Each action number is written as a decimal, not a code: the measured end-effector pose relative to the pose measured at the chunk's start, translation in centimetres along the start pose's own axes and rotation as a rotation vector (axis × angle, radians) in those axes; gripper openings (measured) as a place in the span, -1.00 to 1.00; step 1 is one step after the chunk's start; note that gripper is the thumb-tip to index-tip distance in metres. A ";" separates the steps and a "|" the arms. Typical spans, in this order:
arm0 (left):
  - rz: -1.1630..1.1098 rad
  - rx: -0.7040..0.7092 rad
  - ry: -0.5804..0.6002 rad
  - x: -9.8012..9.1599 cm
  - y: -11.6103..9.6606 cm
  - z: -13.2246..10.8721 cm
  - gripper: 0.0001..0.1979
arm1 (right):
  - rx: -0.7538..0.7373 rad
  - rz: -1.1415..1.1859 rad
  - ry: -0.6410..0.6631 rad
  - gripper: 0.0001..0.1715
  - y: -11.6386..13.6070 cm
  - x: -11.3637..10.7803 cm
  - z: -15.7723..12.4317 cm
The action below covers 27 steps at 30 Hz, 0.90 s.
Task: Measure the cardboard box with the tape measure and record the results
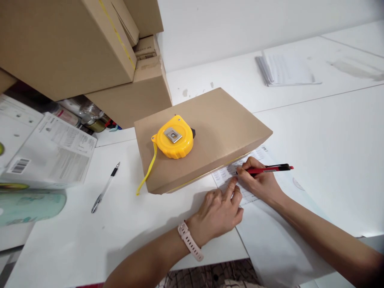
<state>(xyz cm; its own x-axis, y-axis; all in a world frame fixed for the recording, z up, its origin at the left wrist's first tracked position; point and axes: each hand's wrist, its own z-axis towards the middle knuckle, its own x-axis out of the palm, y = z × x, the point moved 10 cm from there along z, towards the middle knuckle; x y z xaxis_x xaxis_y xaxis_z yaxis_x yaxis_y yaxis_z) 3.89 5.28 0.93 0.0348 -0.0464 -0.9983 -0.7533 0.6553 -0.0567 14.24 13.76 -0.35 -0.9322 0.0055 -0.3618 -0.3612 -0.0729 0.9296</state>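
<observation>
My right hand (260,182) is closed around a red and black pen (267,169), its tip on a printed sheet of paper (237,176) that lies partly under a flat cardboard box (222,124). My left hand (219,212), with a pale pink watch strap on the wrist, rests palm down on the table, its fingers stretched out and touching the sheet's edge beside the pen tip. A yellow tape measure (174,138) with a yellow strap lies on top of the box.
A silver and black pen (105,188) lies on the white table (126,224) at left. Large cardboard boxes (75,44) are stacked at the back left, with printed boxes (42,152) below them. A stack of papers (285,70) lies far right.
</observation>
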 end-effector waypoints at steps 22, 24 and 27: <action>-0.003 0.000 0.036 0.2 -0.1 0.1 -0.49 | -0.034 -0.026 -0.036 -0.69 0.4 -0.4 0.1; -0.004 0.000 0.045 0.3 -0.1 0.1 -0.49 | -0.034 -0.025 -0.028 -0.69 0.3 -0.4 0.1; -0.008 -0.005 0.052 0.3 -0.1 0.1 -0.49 | -0.031 -0.022 -0.016 -0.70 0.0 -0.3 0.1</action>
<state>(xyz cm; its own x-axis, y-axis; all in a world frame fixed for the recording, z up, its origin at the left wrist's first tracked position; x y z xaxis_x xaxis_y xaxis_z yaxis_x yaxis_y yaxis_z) 4.01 5.27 0.65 0.0064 -0.0913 -0.9958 -0.7566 0.6506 -0.0645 14.46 13.84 -0.21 -0.9244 0.0232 -0.3807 -0.3809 -0.1031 0.9188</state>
